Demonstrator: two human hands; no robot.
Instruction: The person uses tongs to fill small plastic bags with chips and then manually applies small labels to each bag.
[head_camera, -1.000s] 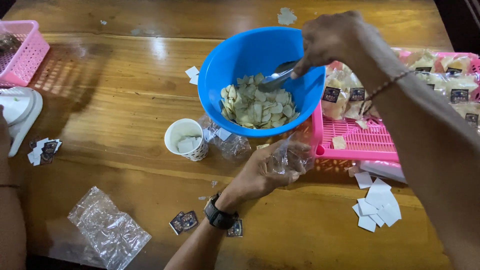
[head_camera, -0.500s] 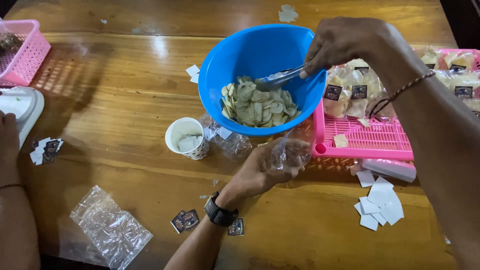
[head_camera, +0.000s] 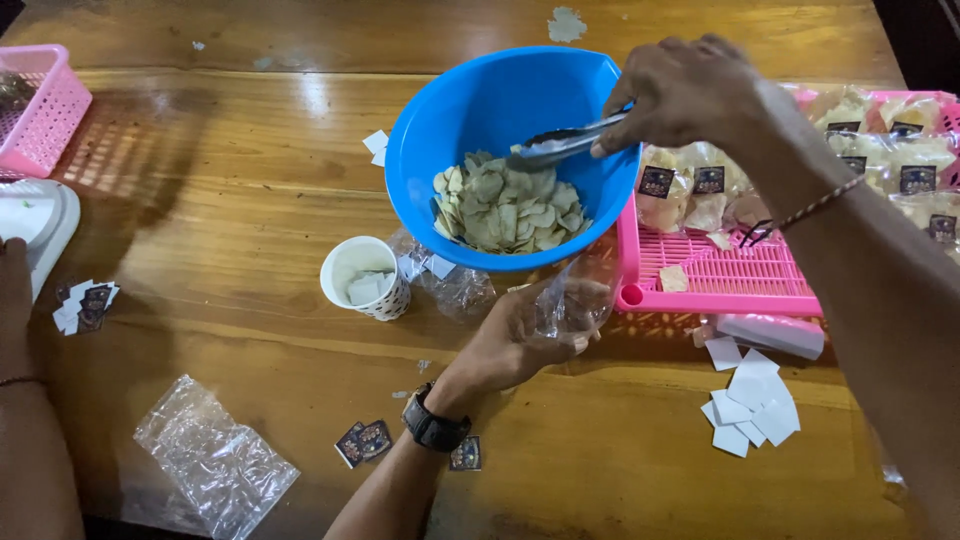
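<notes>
Glossy brown wooden worktop (head_camera: 230, 190), worn and light-streaked; the room beyond is dark. Right hand (head_camera: 685, 92) grips metal tongs (head_camera: 560, 148) over pale chips (head_camera: 505, 208) in the blue bowl (head_camera: 470, 110). Left hand (head_camera: 525, 335) clasps an open clear bag (head_camera: 575, 300) just below the bowl. Pink tray (head_camera: 720, 285) adjoins; paper slips (head_camera: 750, 405) lie scattered.

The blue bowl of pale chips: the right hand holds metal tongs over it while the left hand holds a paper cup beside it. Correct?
Not quite. In the head view the left hand holds a clear plastic bag, not the paper cup, which stands untouched nearby. The right hand does hold metal tongs over the blue bowl.
</notes>
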